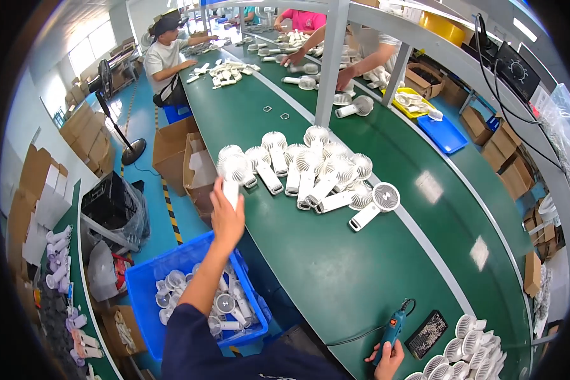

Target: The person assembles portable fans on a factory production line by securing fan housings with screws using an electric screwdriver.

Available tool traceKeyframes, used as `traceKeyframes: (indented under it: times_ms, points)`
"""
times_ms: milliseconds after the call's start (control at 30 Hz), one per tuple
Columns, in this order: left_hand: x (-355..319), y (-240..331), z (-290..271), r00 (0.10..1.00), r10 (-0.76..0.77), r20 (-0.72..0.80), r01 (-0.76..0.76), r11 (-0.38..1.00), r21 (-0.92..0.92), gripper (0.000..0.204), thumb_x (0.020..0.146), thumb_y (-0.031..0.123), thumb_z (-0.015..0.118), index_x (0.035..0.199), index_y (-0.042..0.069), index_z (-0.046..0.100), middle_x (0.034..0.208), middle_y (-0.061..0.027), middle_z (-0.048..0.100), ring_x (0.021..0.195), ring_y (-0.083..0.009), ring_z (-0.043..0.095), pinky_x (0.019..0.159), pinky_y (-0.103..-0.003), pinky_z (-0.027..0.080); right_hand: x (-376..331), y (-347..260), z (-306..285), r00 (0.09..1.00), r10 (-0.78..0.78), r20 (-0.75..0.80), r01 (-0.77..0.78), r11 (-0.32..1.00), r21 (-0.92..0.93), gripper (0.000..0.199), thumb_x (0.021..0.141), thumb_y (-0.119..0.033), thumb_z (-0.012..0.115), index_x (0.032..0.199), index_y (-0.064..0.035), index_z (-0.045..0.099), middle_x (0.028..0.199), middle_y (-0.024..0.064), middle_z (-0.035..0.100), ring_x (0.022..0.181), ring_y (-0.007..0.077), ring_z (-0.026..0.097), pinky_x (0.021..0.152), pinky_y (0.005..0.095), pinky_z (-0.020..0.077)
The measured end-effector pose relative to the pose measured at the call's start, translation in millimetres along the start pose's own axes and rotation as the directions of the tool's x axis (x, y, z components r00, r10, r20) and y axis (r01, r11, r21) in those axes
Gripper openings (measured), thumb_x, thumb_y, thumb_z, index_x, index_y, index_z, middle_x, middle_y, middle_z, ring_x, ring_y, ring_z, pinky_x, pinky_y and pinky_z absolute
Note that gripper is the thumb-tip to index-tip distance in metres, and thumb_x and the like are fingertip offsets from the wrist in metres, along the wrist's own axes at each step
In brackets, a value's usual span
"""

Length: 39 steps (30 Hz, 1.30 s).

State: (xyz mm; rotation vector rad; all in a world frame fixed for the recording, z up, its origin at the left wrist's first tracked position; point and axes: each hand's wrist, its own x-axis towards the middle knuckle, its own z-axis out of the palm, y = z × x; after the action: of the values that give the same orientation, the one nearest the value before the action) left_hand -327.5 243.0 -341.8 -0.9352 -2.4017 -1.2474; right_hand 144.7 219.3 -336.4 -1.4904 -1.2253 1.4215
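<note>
My left hand (227, 214) reaches over the green bench edge, its fingers wrapped round the handle of a white handheld fan (235, 172). That fan is beside a pile of similar white handheld fans (309, 166) lying on the bench. Low on the right, my right hand (388, 359) grips a teal electric screwdriver (394, 328) with a cord at its top. Just right of the screwdriver lies a black tray (427, 334) of small screws. A stack of white round fan parts (467, 354) sits beyond the tray at the lower right.
A blue crate (147, 329) holding white fans stands below the bench on my left. A metal post (331, 69) rises from the bench behind the pile. Co-workers sit farther along. A blue tray (443, 134) and a yellow tray (401, 107) lie at the right.
</note>
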Motion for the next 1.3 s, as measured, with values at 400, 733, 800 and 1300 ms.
traceKeyframes:
  times_ms: [400, 733, 800, 1300]
  points:
    - [76.7, 29.0, 104.4, 0.894, -0.415, 0.169, 0.32, 0.855, 0.408, 0.092, 0.06, 0.04, 0.081, 0.131, 0.012, 0.03, 0.128, -0.0278, 0.028, 0.112, -0.0434, 0.041, 0.09, -0.051, 0.041, -0.8, -0.1, -0.8, 0.999, 0.039, -0.01, -0.039, 0.998, 0.044, 0.018, 0.092, -0.019, 0.056, 0.085, -0.0025, 0.055, 0.06, 0.0011, 0.049, 0.047, 0.0095, 0.043, 0.045, 0.0253, 0.0399]
    - [79.2, 10.0, 87.0, 0.912, -0.347, 0.216, 0.229, 0.872, 0.433, 0.073, 0.056, 0.029, 0.08, 0.117, 0.015, 0.042, 0.118, -0.0219, 0.034, 0.104, -0.0438, 0.048, 0.083, -0.05, 0.048, 0.9, 1.9, -3.3, 0.999, 0.016, 0.039, -0.017, 1.0, 0.023, 0.021, 0.092, -0.021, 0.056, 0.085, -0.0017, 0.055, 0.059, 0.0023, 0.051, 0.046, 0.0097, 0.045, 0.045, 0.0251, 0.0398]
    - [86.9, 0.5, 82.8, 0.913, -0.339, 0.228, 0.229, 0.887, 0.4, 0.072, 0.056, 0.028, 0.08, 0.116, 0.014, 0.043, 0.118, -0.022, 0.034, 0.103, -0.0443, 0.048, 0.083, -0.05, 0.048, 0.6, 3.2, -3.3, 0.999, 0.001, 0.038, -0.003, 0.998, 0.057, 0.021, 0.092, -0.022, 0.056, 0.085, -0.0013, 0.055, 0.058, 0.0021, 0.051, 0.046, 0.0094, 0.044, 0.044, 0.0246, 0.0385]
    - [92.6, -19.5, 66.7, 0.904, -0.263, 0.336, 0.122, 0.914, 0.388, 0.051, 0.054, 0.034, 0.08, 0.094, 0.008, 0.063, 0.111, -0.0231, 0.046, 0.093, -0.0407, 0.057, 0.086, -0.043, 0.049, 2.5, 3.5, -4.6, 0.999, 0.033, 0.033, -0.035, 0.997, 0.065, 0.024, 0.092, -0.024, 0.056, 0.086, -0.0011, 0.057, 0.057, 0.0024, 0.051, 0.046, 0.0096, 0.044, 0.045, 0.0243, 0.0372]
